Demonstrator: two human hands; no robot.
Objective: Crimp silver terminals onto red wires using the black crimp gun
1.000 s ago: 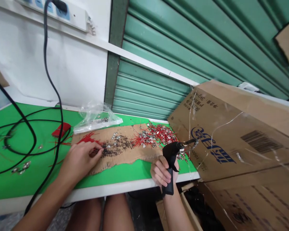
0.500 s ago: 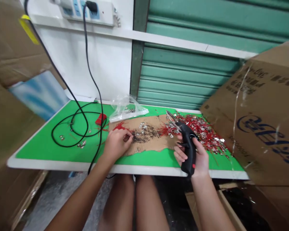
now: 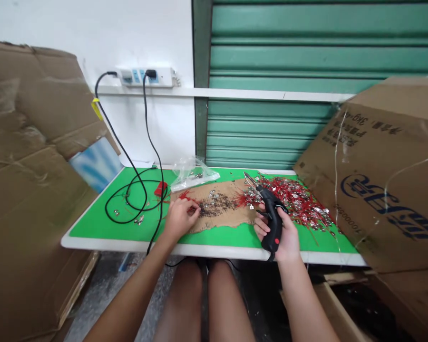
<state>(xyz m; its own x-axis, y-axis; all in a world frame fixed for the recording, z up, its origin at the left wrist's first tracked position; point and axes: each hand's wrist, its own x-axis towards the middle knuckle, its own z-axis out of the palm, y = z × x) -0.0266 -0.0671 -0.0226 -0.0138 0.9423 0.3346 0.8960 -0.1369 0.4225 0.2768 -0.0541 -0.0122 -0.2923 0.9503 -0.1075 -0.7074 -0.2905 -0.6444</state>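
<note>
My right hand (image 3: 278,230) is wrapped round the handle of a black glue gun (image 3: 272,216), whose metal nozzle points up and left over the cardboard sheet. My left hand (image 3: 180,217) rests at the left part of the brown cardboard sheet (image 3: 207,226), thumb and fingertips pinched together; what they hold is too small to make out. Beside those fingertips lie many small dark pieces (image 3: 219,204) on the sheet. A few red strands (image 3: 184,195) lie just behind my left hand. Right of the glue gun spreads a large heap of red strands with shiny metal parts (image 3: 299,199).
Black cables (image 3: 145,190) loop over the left of the green table (image 3: 103,232), near a red object (image 3: 160,189) and loose metal bits. A plastic bag (image 3: 192,175) lies at the back. Cardboard boxes stand left (image 3: 32,190) and right (image 3: 388,175). A power strip (image 3: 164,77) hangs on the wall.
The view has tilted upward and shifted, so more of the wall and power strip shows. Both hands keep nearly the same places over the table, the glue gun still in the right.
</note>
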